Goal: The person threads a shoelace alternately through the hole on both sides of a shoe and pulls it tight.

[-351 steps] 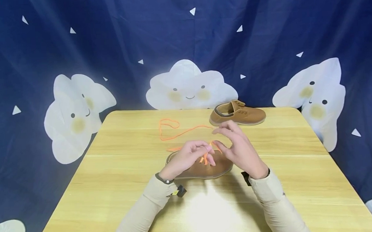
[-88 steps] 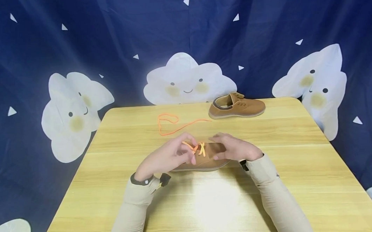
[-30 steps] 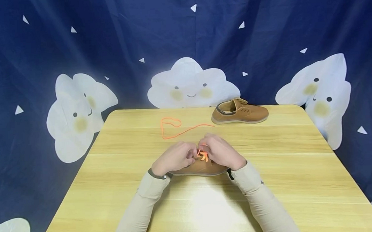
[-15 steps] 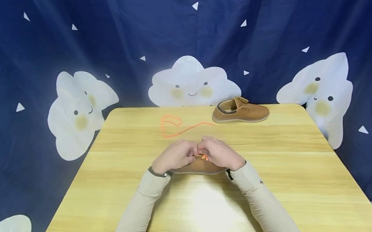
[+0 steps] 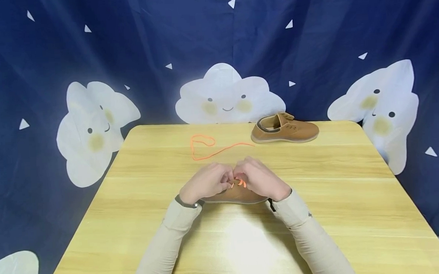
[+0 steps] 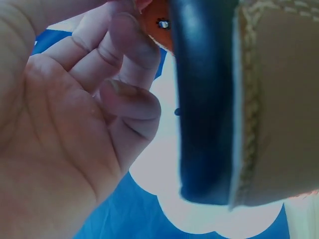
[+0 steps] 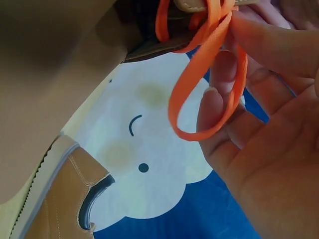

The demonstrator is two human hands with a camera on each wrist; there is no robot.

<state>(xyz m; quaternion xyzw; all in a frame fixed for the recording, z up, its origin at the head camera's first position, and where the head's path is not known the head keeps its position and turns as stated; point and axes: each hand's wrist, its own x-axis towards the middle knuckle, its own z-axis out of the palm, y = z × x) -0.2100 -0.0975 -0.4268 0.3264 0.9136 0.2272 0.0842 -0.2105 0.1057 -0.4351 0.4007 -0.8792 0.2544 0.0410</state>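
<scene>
Both hands meet over the opening of a brown shoe (image 5: 235, 197) that stands on the table, toe to the right. My left hand (image 5: 208, 182) pinches at the orange shoelace by the eyelets; its thumb and index tips run out of the left wrist view, beside the dark collar (image 6: 207, 109). My right hand (image 5: 260, 179) pinches the orange shoelace (image 5: 243, 183) at the front of the lacing. In the right wrist view a loop of shoelace (image 7: 179, 104) hangs from the eyelets, with fingertips inside and behind it. The hands hide much of the shoe's upper.
Farther back on the table (image 5: 321, 231), a second brown shoe (image 5: 286, 132) without a lace stands at the right. A loose orange shoelace (image 5: 205, 157) lies left of it. A dark blue curtain (image 5: 213, 25) with white clouds hangs behind the table's far edge.
Since 2.9 seconds ago the two hands have come together over the eyelets from either side. In the last second they stay there, with small finger movements at the lace.
</scene>
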